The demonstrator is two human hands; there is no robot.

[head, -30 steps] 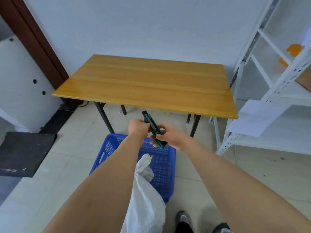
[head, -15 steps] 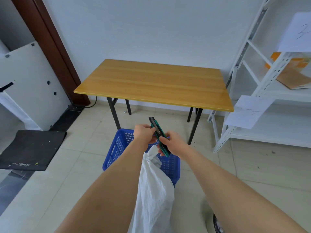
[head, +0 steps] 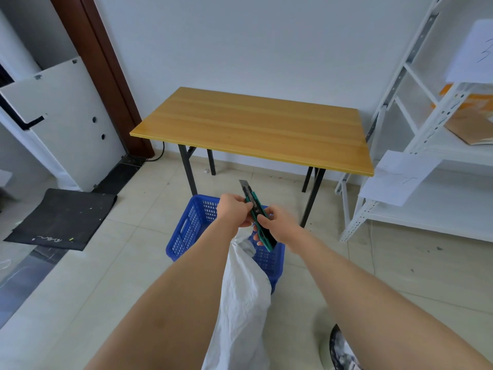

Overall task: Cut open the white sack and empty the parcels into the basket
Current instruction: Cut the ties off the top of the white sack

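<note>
Green-and-black utility knife [head: 257, 217] held between both hands, above the far part of a blue plastic basket [head: 186, 231], a short length of grey blade out at the far end and pointing up and away toward the table. Left hand [head: 234, 210] closed on the upper part of the handle, fingers pinched around it just behind the blade end. Right hand [head: 277, 225] wrapped around the lower part of the handle, thumb on top, fingers curled underneath; butt of the knife sticking out below the palm. Both forearms bare, reaching in from the bottom edge. White sack [head: 242, 297] of woven material standing between the forearms, neck gathered and crumpled just under the hands, body running down out of view at the bottom; near side against or overlapping the basket's near rim, contact hard to judge. No cut visible in the sack from here; parcels not visible. Basket on the pale tiled floor, slotted walls, inside mostly hidden by hands and sack. Wooden table [head: 253, 126] on black legs beyond the basket, against the pale wall. White metal shelving [head: 416, 134] at right with paper sheets hanging from its posts. Black mat [head: 61, 218] on the floor at left, beside a white panel [head: 66, 116] leaning near a dark brown door frame [head: 106, 76]. Toe of a shoe [head: 340, 351] at the bottom edge, right of the sack.
</note>
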